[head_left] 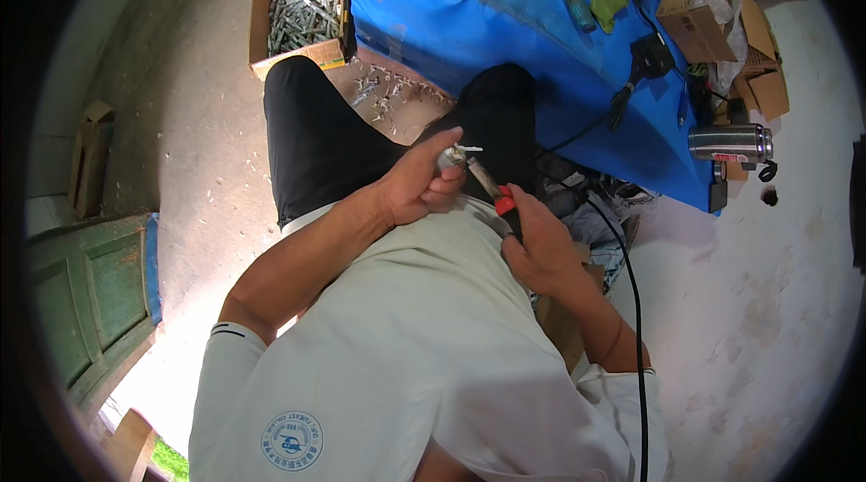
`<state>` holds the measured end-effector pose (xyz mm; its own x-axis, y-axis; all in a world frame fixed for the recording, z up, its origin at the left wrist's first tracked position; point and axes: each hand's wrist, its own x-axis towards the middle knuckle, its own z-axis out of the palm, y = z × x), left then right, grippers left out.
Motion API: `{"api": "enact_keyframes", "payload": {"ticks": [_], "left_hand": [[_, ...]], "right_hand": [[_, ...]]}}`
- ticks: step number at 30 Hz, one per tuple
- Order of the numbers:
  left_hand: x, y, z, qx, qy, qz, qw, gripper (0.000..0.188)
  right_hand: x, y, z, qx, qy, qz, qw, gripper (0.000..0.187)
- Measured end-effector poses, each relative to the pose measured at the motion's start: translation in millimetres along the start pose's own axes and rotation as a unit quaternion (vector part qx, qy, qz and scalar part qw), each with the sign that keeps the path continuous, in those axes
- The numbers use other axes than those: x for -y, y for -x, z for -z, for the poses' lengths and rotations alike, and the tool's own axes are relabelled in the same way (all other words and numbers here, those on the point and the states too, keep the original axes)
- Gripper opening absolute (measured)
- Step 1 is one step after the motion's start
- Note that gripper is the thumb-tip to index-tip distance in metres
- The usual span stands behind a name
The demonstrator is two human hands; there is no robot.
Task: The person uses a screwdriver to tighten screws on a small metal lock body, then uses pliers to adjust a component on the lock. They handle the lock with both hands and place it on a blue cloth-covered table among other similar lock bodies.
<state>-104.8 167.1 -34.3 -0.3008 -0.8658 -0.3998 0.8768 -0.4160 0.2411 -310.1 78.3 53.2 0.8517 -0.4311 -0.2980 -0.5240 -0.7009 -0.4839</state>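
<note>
My left hand point(417, 180), at the middle of the view above my lap, is closed around a small greyish cylinder point(448, 157). A thin white strip point(470, 149) sticks out to the right from the cylinder's top. In my right hand point(548, 246) is a tool with a red-and-black handle and a metal barrel point(484, 178). The barrel slants up and left, its tip close to the cylinder. Whether tip and cylinder touch, I cannot tell. My fingers hide much of both things.
An open carton point(257, 31) full of metallic tubes stands at the far left. Small scraps point(383, 99) litter the floor beside a blue-covered surface point(424, 4). That surface carries a screwdriver point(574, 4), a power adapter point(649, 58) and a steel flask point(726, 143). A black cable point(637, 320) hangs past my right arm.
</note>
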Motion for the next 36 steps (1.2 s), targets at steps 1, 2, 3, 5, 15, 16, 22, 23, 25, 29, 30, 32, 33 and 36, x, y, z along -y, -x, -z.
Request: {"api": "enact_keyframes", "payload": {"ticks": [1, 2, 3, 5, 15, 16, 22, 23, 25, 29, 30, 32, 33, 36], "left_hand": [[0, 0, 0, 0.001, -0.003, 0.0, 1.0, 0.056], [0, 1, 0, 0.002, -0.005, 0.001, 1.0, 0.056], [0, 1, -1, -0.003, -0.004, -0.001, 1.0, 0.056], [0, 1, -1, -0.015, -0.001, -0.005, 1.0, 0.055], [2, 0, -6, -0.01, -0.035, -0.007, 0.999, 0.057], [2, 0, -5, -0.006, -0.031, -0.006, 0.999, 0.058], [0, 2, -6, 0.002, -0.021, 0.0, 1.0, 0.06], [0, 1, -6, 0.004, -0.018, 0.002, 1.0, 0.06], [1, 1, -5, -0.002, -0.02, 0.0, 1.0, 0.061], [1, 1, -5, 0.0, -0.025, -0.003, 1.0, 0.062], [1, 0, -5, 0.0, -0.029, -0.004, 1.0, 0.062], [2, -1, -4, 0.001, -0.035, -0.006, 0.999, 0.063], [2, -1, -4, -0.001, -0.033, -0.005, 0.999, 0.063], [1, 0, -6, -0.008, -0.027, -0.005, 1.0, 0.062]], "right_hand": [[5, -2, -2, -0.001, 0.012, -0.005, 1.0, 0.064], [9, -3, -4, -0.002, 0.024, -0.01, 1.0, 0.065], [10, -5, -6, -0.015, 0.027, -0.014, 0.999, 0.065], [11, -9, -10, -0.04, 0.033, -0.02, 0.998, 0.066], [6, -20, -21, -0.078, 0.033, -0.002, 0.996, 0.063], [6, -21, -20, -0.071, 0.034, -0.001, 0.997, 0.062], [2, -24, -16, -0.057, 0.048, 0.018, 0.997, 0.059], [1, -24, -15, -0.051, 0.045, 0.019, 0.998, 0.059], [0, -24, -14, -0.032, 0.007, 0.004, 0.999, 0.059], [-5, -24, -14, 0.018, -0.093, -0.014, 0.995, 0.059], [-5, -23, -14, 0.019, -0.098, -0.014, 0.995, 0.059], [-5, -22, -15, 0.022, -0.106, -0.015, 0.994, 0.058], [-4, -22, -14, 0.018, -0.095, -0.014, 0.995, 0.058], [-2, -22, -12, 0.01, -0.067, -0.014, 0.998, 0.057]]}}
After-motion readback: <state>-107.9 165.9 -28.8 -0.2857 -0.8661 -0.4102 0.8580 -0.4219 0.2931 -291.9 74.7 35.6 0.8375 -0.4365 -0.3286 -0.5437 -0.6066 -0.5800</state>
